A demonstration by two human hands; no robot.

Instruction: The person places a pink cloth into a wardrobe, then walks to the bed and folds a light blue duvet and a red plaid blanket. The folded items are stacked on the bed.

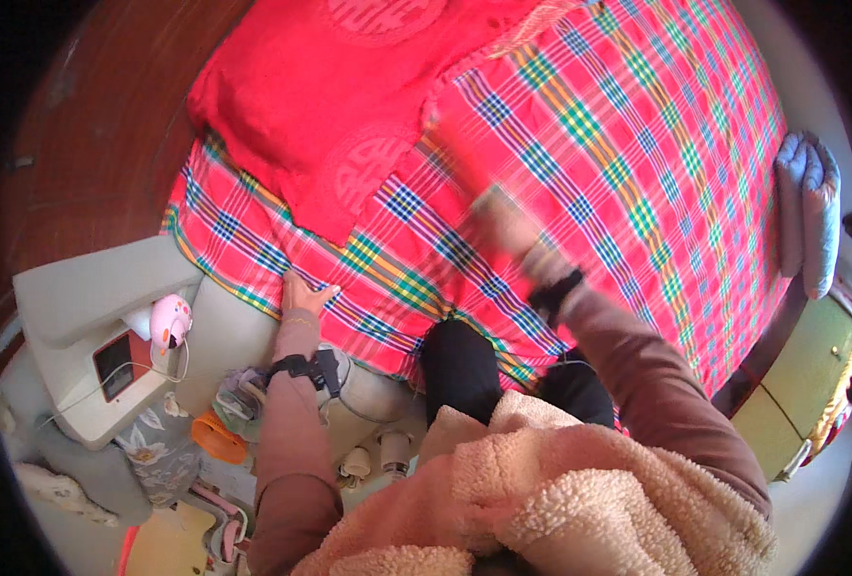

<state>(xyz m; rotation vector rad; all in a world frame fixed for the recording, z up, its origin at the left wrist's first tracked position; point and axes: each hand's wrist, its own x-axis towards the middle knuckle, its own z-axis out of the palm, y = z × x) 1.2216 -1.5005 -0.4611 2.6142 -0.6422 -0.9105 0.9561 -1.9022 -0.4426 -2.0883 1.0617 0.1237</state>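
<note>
A red plaid bed sheet (598, 209) with green, yellow and blue bands spreads before me. On its far left part lies a folded red blanket (310, 108) with raised round emblems and a fringed edge. My left hand (302, 291) rests on the sheet near its front left edge, below the blanket's corner, thumb spread out and nothing seen in it. Over the middle of the sheet, my right hand (508, 227) is blurred by motion. A long red object (463, 155) extends from it towards the blanket; blur hides its exact kind. My dark knees touch the bed's front edge.
A pale bedside unit (58, 302) stands left, with a pink toy-like lamp (171, 322) and a white cable. Near my left forearm are an orange plastic basket (218, 437) and cloth items. Folded blue bedding (807, 216) and a greenish cabinet (778, 396) are at right.
</note>
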